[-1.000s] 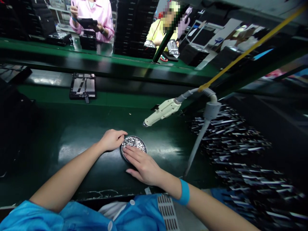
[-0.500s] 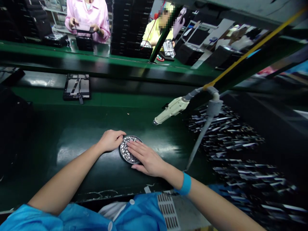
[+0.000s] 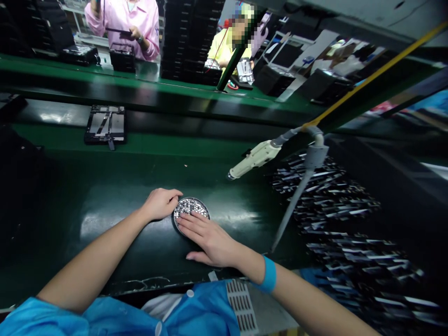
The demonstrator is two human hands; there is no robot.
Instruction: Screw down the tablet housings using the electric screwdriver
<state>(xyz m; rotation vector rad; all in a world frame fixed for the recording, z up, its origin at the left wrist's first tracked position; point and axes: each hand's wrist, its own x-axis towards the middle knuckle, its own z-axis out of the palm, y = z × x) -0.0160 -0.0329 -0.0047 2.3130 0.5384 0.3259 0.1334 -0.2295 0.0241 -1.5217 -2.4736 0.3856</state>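
Left hand steadies round metal dish of shiny small parts.

Bare mat lies open leftward; the hanging screwdriver crowds the right.

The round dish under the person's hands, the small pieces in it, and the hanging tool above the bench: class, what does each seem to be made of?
Round dish: probably metal, going by its thin, shiny grey rim. Small pieces: likely metal, since they give bright silvery glints; too small to identify. Hanging tool: seemingly plastic, with a matt cream casing.
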